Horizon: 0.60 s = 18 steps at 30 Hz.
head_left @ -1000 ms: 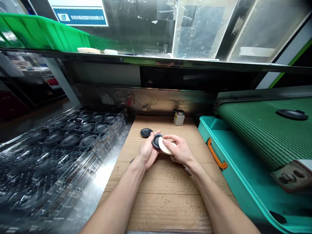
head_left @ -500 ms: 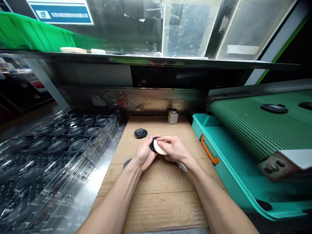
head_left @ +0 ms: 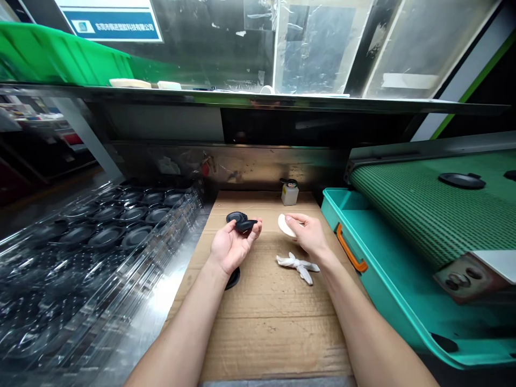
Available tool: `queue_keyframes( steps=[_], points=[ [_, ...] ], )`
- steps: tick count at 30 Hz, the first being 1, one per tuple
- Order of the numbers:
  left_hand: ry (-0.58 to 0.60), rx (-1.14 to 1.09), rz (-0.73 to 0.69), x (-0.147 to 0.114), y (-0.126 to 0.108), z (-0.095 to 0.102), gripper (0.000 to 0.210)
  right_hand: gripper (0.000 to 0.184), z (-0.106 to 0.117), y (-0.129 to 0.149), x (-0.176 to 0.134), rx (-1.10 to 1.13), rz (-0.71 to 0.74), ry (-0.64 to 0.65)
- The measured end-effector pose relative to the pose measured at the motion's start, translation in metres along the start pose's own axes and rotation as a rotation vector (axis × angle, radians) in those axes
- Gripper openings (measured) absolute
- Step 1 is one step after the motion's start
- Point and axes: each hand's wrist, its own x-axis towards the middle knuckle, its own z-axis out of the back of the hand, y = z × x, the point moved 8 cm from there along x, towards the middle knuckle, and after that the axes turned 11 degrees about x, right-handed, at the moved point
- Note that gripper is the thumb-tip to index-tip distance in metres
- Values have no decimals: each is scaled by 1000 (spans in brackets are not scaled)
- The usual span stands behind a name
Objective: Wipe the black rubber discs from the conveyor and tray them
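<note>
Between the fingertips of my left hand (head_left: pixel 231 244) is a round black plastic part (head_left: pixel 245 225), held tilted above the cardboard. Just behind it lies another black disc (head_left: pixel 236 216). A third black disc (head_left: pixel 233 278) is partly hidden under my left wrist. My right hand (head_left: pixel 307 232) pinches a white round pad (head_left: pixel 286 225), apart from the black part. Below that hand a knotted white cloth (head_left: pixel 298 265) rests on the cardboard sheet (head_left: pixel 274 338).
Clear trays of black parts (head_left: pixel 107 236) stand at left. A small bottle (head_left: pixel 289 193) sits at the back. On the right are a teal bin (head_left: pixel 387 301) with an orange handle and a green conveyor belt (head_left: pixel 407 199) carrying black parts. A metal shelf (head_left: pixel 258 99) crosses above.
My hands have moved apart. The white pad has come off the black part and shifted right. My left hand has turned palm up, and the white cloth is now uncovered.
</note>
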Motion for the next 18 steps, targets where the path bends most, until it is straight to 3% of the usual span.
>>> queue_keyframes(
  steps=[7, 12, 18],
  points=[
    [29, -54, 66, -4, 8, -7, 39, 49, 6, -6, 3, -76, 32, -55],
    [28, -30, 82, -3, 12, -8, 41, 43, 12, -15, 7, -251, 70, -87],
    [-30, 125, 3, -4, 13, -8, 40, 36, 13, -22, 9, -407, 126, -96]
  ],
)
